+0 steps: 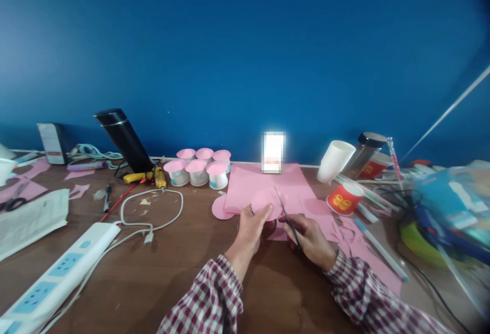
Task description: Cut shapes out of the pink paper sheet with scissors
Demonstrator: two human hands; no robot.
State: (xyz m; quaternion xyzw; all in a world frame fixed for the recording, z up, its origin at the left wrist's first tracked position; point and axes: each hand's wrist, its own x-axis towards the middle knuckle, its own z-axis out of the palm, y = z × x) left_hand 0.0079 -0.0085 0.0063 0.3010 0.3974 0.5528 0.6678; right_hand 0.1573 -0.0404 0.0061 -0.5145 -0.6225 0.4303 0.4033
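Observation:
My left hand pinches a round pink paper disc between thumb and fingers. Just right of it, my right hand grips a pair of dark scissors, their blades pointing up and away beside the disc's edge. Behind both hands lies a large pink paper sheet. Another pink disc rests at the sheet's left corner. Pink offcuts are spread to the right of my right hand. Whether the blades touch the disc, I cannot tell.
Several paper cups with pink tops stand back left. A red paper cup, white cups and a dark-lidded jar are at right. A white power strip, cable and black flask occupy the left.

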